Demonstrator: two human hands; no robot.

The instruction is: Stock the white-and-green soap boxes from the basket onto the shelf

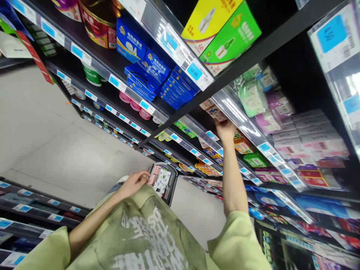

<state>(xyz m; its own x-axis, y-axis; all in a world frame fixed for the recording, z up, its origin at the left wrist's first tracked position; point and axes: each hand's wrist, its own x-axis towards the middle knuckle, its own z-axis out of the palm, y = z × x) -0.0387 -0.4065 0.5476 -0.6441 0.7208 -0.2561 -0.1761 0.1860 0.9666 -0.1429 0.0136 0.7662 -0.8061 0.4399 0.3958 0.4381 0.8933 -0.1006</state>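
My right hand (225, 130) reaches up into a shelf bay on the right. Its fingers close on the near end of a small printed box (217, 113), though they are partly hidden by the box and shelf edge. Another small box (206, 104) sits beside it. My left hand (137, 182) hangs low in front of my body with loosely bent fingers and nothing visible in it. Just past those fingertips, on the floor, is a dark shopping basket (172, 187) with several small packs (163, 176) inside.
Blue mosquito-liquid boxes (157, 71) fill the shelf at upper left, with yellow (208, 22) and green (232, 35) boxes above. Price-tagged shelf edges (242, 116) jut out near my right arm. Wrapped bars (254, 99) are at right. Another shelf (36, 206) stands at lower left.
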